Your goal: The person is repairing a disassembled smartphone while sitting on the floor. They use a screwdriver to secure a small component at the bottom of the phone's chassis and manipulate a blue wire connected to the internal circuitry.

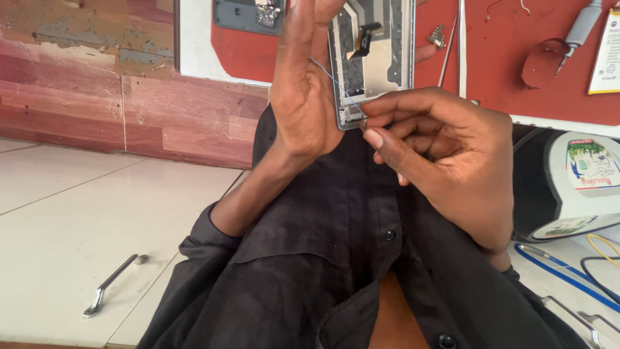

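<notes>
Left hand [303,90] grips an opened phone [374,52] upright, fingers extended. Right hand [439,155], pinched shut beside it, holds a thin blue wire [336,84]. Red mat [504,58] behind; metal handle [110,284] lower left.

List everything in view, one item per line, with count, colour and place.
opened phone frame: one, silver-grey, held upright, top centre
thin wire: one, blue, across the frame's lower left
red mat: one, on the bench, top right
second phone part: one, dark, top edge
metal handle: one, silver, on white tiles, lower left
cables: several, blue, black, yellow, lower right
black shirt: one, centre
left hand: holds the frame
right hand: pinches at the frame's bottom edge
</notes>
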